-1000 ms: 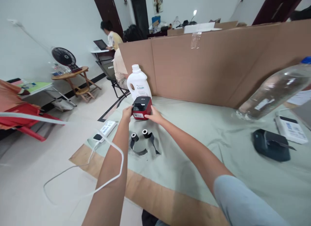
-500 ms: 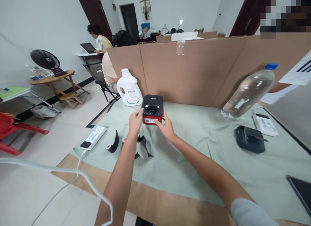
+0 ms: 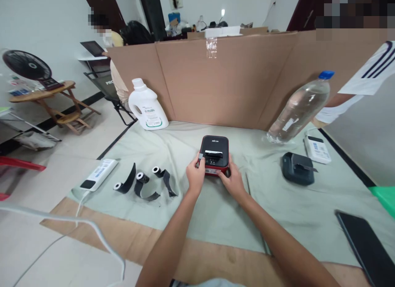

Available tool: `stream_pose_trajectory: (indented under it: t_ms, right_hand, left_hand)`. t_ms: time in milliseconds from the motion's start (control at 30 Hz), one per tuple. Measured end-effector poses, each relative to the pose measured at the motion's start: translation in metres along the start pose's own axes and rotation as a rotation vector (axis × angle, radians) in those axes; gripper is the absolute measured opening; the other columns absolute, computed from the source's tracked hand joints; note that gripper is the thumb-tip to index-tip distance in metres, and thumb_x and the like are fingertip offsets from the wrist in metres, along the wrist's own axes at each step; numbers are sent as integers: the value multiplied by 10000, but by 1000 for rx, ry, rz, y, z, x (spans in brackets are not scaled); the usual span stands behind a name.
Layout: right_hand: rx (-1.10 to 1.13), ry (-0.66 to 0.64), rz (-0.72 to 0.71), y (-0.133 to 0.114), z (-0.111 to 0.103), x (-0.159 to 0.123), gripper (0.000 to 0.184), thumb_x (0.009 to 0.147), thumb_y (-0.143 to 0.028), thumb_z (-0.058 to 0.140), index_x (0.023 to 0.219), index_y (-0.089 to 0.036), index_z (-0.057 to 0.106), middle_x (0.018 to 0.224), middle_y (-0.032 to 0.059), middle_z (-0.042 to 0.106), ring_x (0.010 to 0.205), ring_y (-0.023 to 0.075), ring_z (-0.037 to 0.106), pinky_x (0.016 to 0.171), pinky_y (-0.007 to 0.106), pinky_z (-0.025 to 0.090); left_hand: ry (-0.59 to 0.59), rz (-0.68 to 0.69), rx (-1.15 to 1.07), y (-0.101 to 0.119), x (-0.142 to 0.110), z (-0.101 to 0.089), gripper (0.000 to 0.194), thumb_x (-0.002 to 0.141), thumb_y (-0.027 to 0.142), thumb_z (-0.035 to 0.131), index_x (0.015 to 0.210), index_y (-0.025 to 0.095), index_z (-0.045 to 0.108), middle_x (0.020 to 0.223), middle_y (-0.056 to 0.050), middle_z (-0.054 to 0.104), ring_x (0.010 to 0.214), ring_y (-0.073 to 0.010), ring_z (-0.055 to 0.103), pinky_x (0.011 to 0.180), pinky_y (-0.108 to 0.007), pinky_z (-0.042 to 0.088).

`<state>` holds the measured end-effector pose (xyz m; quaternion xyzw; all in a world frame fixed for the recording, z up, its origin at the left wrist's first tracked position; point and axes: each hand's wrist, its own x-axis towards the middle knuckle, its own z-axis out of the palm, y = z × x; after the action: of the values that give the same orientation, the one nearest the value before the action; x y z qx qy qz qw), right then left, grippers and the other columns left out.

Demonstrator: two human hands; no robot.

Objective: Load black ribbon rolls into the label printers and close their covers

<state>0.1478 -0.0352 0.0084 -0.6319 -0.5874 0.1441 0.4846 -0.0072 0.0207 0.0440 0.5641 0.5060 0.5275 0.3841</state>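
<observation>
A small red and black label printer [image 3: 214,153] sits on the pale green cloth [image 3: 216,204] in the middle of the table. My left hand [image 3: 196,176] grips its left side, fingers curled on the edge. Around its right front corner my right hand [image 3: 233,181] is wrapped. Left of the printer lie three black ribbon rolls [image 3: 145,182], partly unwound.
White detergent jug [image 3: 147,106] at back left, cardboard wall [image 3: 231,77] behind. Clear plastic bottle [image 3: 298,108] leans at right, with a black device [image 3: 298,168], a white device [image 3: 317,149] and a dark tablet [image 3: 367,243]. White power strip [image 3: 98,174] at left. Another person's sleeve [image 3: 367,77] at far right.
Both hands have carried the printer from beside the jug toward me and to the right, and set it down on the cloth. The view has swung right.
</observation>
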Motion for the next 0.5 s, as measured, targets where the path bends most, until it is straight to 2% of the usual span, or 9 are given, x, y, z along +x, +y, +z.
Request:
stream_pose_trajectory:
  t_ms: [133, 267, 367, 500]
  right_hand:
    - [-15, 10, -18, 0, 3, -3, 840, 919, -583, 623, 1613, -221, 316, 1581, 161, 463, 1426, 358, 475, 1157, 567, 400]
    - [1, 10, -18, 3, 3, -5, 835, 919, -566, 641, 1614, -243, 311, 1606, 142, 434, 1461, 343, 437, 1186, 554, 374]
    - [23, 3, -11, 3, 2, -4, 836, 915, -557, 651, 1615, -257, 305, 1604, 131, 438, 1481, 331, 410, 1203, 551, 356]
    - [34, -4, -9, 2, 1, -3, 835, 919, -549, 648, 1618, -258, 295, 1603, 134, 436, 1486, 326, 399, 1209, 555, 348]
  left_hand:
    - [-10, -8, -37, -14, -3, -3, 434, 970, 418, 541, 1331, 229, 691, 1371, -62, 679, 1299, -270, 610, 1139, -381, 449]
    - [-33, -99, -275, -27, 5, -4, 472, 972, 459, 478, 1286, 179, 693, 1364, -94, 676, 1329, -257, 582, 1158, -389, 428]
    - [-114, -205, -427, -26, 20, -2, 482, 882, 424, 551, 1276, 173, 669, 1323, -87, 695, 1281, -258, 609, 1101, -382, 469]
    - [-199, -309, -496, -17, 40, 2, 599, 696, 323, 604, 1277, 178, 634, 1286, -80, 701, 1205, -260, 634, 995, -350, 502]
